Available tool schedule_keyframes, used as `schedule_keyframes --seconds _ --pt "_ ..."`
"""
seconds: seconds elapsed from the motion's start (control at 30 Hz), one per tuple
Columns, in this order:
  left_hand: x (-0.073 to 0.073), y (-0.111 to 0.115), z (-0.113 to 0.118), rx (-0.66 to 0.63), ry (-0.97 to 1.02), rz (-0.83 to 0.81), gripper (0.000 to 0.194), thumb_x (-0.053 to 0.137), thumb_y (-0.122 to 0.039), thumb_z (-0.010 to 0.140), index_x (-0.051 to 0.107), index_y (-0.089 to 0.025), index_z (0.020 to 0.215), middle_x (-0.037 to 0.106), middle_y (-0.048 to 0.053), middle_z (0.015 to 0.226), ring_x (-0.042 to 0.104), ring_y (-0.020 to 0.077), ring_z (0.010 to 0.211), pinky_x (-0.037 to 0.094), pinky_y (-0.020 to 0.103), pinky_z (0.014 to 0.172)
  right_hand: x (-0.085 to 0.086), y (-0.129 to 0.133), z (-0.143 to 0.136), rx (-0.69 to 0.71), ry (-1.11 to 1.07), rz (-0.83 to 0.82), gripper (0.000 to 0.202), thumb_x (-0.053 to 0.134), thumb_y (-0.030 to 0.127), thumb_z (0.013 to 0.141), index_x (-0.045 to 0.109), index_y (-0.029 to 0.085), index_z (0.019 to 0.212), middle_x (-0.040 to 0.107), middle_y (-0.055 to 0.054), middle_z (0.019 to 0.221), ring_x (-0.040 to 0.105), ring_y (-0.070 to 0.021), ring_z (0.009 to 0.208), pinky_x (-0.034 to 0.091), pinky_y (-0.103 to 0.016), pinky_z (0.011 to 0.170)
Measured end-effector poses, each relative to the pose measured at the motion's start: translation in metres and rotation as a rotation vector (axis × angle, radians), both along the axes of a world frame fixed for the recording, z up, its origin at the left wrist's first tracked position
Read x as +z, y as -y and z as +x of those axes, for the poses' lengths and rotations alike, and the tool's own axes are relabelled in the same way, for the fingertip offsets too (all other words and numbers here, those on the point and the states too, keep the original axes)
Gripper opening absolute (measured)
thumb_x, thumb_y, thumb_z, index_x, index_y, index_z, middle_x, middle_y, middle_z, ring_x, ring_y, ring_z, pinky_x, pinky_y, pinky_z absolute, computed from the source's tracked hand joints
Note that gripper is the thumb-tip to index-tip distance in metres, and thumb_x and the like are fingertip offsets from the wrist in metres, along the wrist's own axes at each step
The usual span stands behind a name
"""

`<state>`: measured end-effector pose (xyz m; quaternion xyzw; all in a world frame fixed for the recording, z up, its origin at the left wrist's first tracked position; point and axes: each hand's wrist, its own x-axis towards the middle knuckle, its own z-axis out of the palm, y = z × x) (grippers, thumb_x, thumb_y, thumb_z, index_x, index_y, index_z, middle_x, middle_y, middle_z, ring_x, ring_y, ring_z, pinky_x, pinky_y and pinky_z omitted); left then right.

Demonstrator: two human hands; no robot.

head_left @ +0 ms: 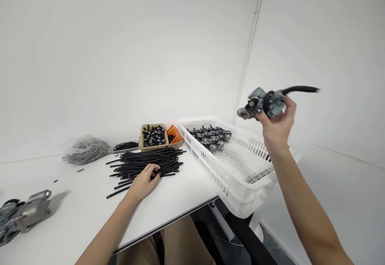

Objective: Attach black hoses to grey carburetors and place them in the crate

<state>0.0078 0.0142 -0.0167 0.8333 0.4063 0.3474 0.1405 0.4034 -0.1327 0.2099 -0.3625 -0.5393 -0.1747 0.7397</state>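
R hand (277, 128): grip round 1 metal assy (267, 102); L hand (145, 181) on tubes (144, 158), grip unclear.

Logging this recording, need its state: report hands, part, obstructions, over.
Right hand: raised, holding metal part with black hose. Left hand: on loose black tubes. No obstruction visible.

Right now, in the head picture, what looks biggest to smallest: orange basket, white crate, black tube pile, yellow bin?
1. White crate
2. Black tube pile
3. Yellow bin
4. Orange basket
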Motion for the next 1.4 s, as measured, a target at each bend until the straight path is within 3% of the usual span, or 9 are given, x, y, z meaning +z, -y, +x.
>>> schedule_keyframes --seconds 0.1,0.2,0.33,0.43,0.53,0.87,1.1,1.27,1.4 --pt "0.000 0.000 0.001 -0.026 -0.032 0.000 0.029 0.046 -0.042 0.086 0.055 -0.023 0.105 0.057 0.004 0.109 0.060 0.0176 0.082 0.050 0.028 0.067 0.018 -0.050 0.059 -0.123 -0.018 -0.263 0.079 0.070 0.043 0.071 0.031 0.023 0.137 0.059 -0.012 0.118 0.063 -0.0220 0.101 0.054 -0.038 0.082" --pt "0.001 0.001 0.000 -0.034 -0.059 0.013 0.029 0.045 -0.043 0.086 0.056 -0.023 0.104 0.058 0.005 0.108 0.061 0.0173 0.081 0.050 0.027 0.068 0.013 -0.098 0.102 -0.293 -0.122 -0.656 0.073 0.074 0.038 0.064 0.047 0.013 0.127 0.065 -0.013 0.106 0.065 -0.0214 0.086 0.055 -0.034 0.073" --pt "0.004 0.006 -0.003 -0.021 -0.093 0.016 0.026 0.046 -0.042 0.087 0.058 -0.024 0.101 0.058 0.003 0.107 0.061 0.0160 0.078 0.051 0.026 0.068 -0.026 -0.140 0.125 -0.483 0.145 -1.225 0.053 0.075 0.035 0.060 0.062 0.008 0.105 0.068 -0.014 0.092 0.066 -0.0252 0.084 0.053 -0.033 0.069" --pt "0.006 0.015 -0.001 -0.032 -0.070 -0.008 0.026 0.047 -0.043 0.088 0.060 -0.024 0.101 0.060 0.004 0.106 0.061 0.0164 0.078 0.051 0.025 0.066 -0.061 -0.159 0.136 -0.693 0.455 -1.367 0.056 0.074 0.029 0.059 0.060 0.012 0.110 0.067 -0.015 0.102 0.064 -0.0284 0.095 0.050 -0.033 0.073" --pt "0.008 0.027 0.008 -0.040 -0.046 -0.028 0.027 0.045 -0.045 0.089 0.060 -0.026 0.099 0.061 0.005 0.103 0.061 0.0187 0.082 0.052 0.026 0.067 -0.089 -0.177 0.148 -0.709 0.585 -1.482 0.056 0.072 0.032 0.062 0.059 0.014 0.112 0.066 -0.015 0.106 0.063 -0.0296 0.098 0.049 -0.032 0.071" --pt "-0.011 0.035 0.009 -0.105 -0.101 -0.015 0.023 0.050 -0.044 0.085 0.064 -0.034 0.100 0.063 0.007 0.107 0.062 0.0242 0.084 0.055 0.032 0.069 -0.137 -0.233 0.160 -0.435 0.556 -1.469 0.059 0.072 0.026 0.067 0.057 0.017 0.123 0.064 -0.012 0.118 0.061 -0.0276 0.106 0.049 -0.031 0.085" --pt "-0.020 0.035 0.017 -0.200 -0.202 -0.006 0.022 0.051 -0.041 0.085 0.066 -0.039 0.101 0.063 0.004 0.112 0.063 0.0263 0.095 0.056 0.032 0.071 -0.141 -0.215 0.167 0.009 -0.190 -1.354 0.065 0.073 0.029 0.068 0.054 0.015 0.128 0.054 -0.019 0.129 0.065 -0.0240 0.089 0.057 -0.032 0.063" --pt "-0.013 0.039 0.018 -0.228 -0.190 0.072 0.021 0.051 -0.038 0.087 0.065 -0.034 0.102 0.063 0.005 0.108 0.064 0.0232 0.091 0.055 0.028 0.071 -0.136 -0.211 0.152 0.016 -0.331 -1.358 0.063 0.067 0.037 0.075 0.050 0.015 0.131 0.054 -0.021 0.129 0.062 -0.0293 0.101 0.058 -0.041 0.072" --pt "-0.001 0.040 0.013 -0.174 -0.154 0.123 0.020 0.046 -0.032 0.092 0.062 -0.025 0.102 0.063 0.007 0.105 0.063 0.0176 0.088 0.051 0.022 0.072 -0.121 -0.211 0.145 -0.173 -0.202 -1.455 0.068 0.056 0.048 0.083 0.036 0.019 0.141 0.042 -0.020 0.143 0.050 -0.0363 0.123 0.049 -0.054 0.090"
